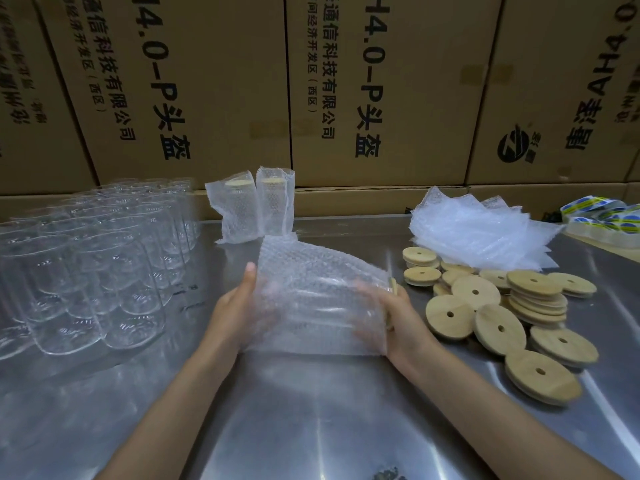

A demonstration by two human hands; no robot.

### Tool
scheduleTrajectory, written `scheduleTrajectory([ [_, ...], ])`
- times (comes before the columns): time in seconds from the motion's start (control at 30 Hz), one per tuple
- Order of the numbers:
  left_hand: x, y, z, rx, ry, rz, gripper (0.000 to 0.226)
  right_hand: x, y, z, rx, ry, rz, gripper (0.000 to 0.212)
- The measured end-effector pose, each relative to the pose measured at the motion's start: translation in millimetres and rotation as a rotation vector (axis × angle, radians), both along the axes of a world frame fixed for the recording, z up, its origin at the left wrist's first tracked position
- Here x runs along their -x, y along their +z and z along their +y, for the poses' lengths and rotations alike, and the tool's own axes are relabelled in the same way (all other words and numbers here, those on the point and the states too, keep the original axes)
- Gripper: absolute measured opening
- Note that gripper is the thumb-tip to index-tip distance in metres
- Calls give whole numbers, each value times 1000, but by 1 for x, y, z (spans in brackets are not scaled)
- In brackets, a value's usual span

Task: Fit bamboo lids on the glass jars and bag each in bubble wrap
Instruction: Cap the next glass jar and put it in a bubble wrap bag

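A glass jar lies on its side inside a bubble wrap bag (320, 292) held just above the steel table (311, 410). My left hand (239, 306) grips the bag's left end, thumb up along its edge. My right hand (394, 317) holds the right end, fingers seen through the wrap, where a bamboo lid edge (393, 285) shows. Several bare glass jars (86, 271) stand in rows at the left. Loose bamboo lids (498, 306) with centre holes lie in a heap at the right.
Two bagged jars (256, 209) stand upright at the back centre. A stack of flat bubble wrap bags (481, 233) lies at the back right, with tape rolls (609, 220) beyond it. Cardboard boxes (381, 91) form a wall behind the table.
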State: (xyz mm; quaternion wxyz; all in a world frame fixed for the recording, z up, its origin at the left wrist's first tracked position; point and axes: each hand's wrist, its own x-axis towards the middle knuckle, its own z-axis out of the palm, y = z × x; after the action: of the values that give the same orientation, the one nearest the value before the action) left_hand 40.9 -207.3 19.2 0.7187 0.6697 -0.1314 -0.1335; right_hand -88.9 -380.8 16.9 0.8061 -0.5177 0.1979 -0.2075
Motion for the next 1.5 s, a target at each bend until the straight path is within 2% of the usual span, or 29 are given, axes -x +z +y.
scheduleTrajectory([
  [0.07, 3, -3, -5, 15, -87, -56, 66, -1, 0, 3, 7, 48, 3, 83],
  [0.1, 5, -4, -6, 7, -118, -103, 72, -2, 0, 4, -16, 70, -8, 87],
  [0.17, 7, -4, -7, 18, -166, -146, 81, -1, 2, 5, -68, 98, -43, 80],
  [0.3, 11, -7, -8, 9, -257, -195, 85, 0, 1, 6, -164, 148, -86, 43],
  [0.4, 12, -11, -10, 15, -315, -157, 90, -3, -1, 6, -187, 191, -106, 54],
  [0.47, 11, -9, -10, 43, -317, -107, 92, -2, 2, 6, -111, 191, -60, 59],
  [0.57, 12, -5, -9, 162, -284, 15, 93, 0, 10, 6, -122, 247, -101, 60],
  [0.63, 15, -3, -11, 269, -288, 101, 86, 0, 13, 7, 19, 156, -89, 63],
  [0.7, 20, 0, -15, 384, -289, 150, 70, 2, 13, 3, 176, -65, -128, 51],
  [0.77, 24, 4, -18, 510, -270, 199, 54, 6, 15, -3, 192, -285, -196, 27],
  [0.8, 25, 6, -19, 574, -254, 234, 48, 9, 17, -5, 189, -333, -213, 24],
  [0.83, 27, 7, -19, 626, -237, 268, 42, 10, 17, -7, 179, -326, -215, 30],
  [0.97, 41, 13, -22, 674, -233, 317, 42, 3, 5, 15, 213, 128, -70, 91],
  [1.0, 46, 13, -24, 658, -228, 313, 45, 0, 0, 25, 224, 245, -53, 95],
  [1.07, 58, 13, -28, 599, -193, 296, 57, -5, -7, 42, 179, 427, -124, 86],
  [1.13, 69, 7, -33, 485, -150, 229, 69, -4, -3, 53, 67, 495, -219, 86],
  [1.2, 77, 1, -40, 416, -110, 121, 61, -1, 5, 52, -52, 468, -258, 88],
  [1.3, 85, -1, -48, 453, -123, 76, 54, 5, 14, 35, -181, 380, -333, 70],
  [1.5, 83, -1, -45, 456, -306, 43, 73, 16, 37, 4, -144, 50, -492, 47],
])
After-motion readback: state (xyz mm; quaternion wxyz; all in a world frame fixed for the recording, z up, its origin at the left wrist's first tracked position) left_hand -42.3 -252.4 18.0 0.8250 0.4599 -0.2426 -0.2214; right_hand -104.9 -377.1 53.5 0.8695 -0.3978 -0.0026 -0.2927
